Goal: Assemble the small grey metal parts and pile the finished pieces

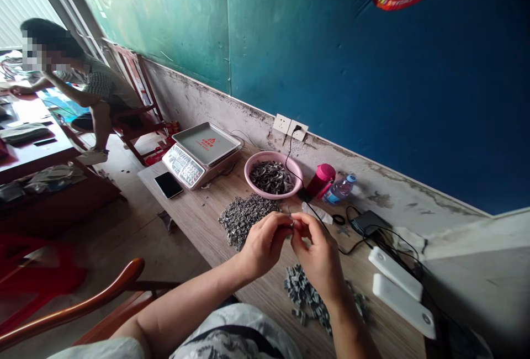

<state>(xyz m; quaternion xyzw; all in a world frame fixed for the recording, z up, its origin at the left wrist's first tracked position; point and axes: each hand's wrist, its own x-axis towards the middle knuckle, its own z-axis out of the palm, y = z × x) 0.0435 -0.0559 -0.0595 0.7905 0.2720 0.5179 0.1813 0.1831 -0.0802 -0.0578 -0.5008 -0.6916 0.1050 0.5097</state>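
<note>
My left hand point(265, 242) and my right hand point(317, 248) meet at the fingertips above the wooden table point(194, 221). Both are closed in a pinch around a tiny pale piece, too small to make out. Behind my left hand lies a heap of small grey pieces point(244, 215). A second pile of larger grey-green pieces point(304, 292) spreads beneath my right hand and forearm, partly covered by them. Beyond the hands stands a pink basket point(249, 178) holding dark grey scraps point(271, 177).
A scale point(207, 146) and a phone point(168, 185) are at the left. Near the wall are a pink bottle point(321, 179), a water bottle point(339, 190), cables and two white devices point(395, 273), point(403, 305). A person point(95, 80) sits at another table.
</note>
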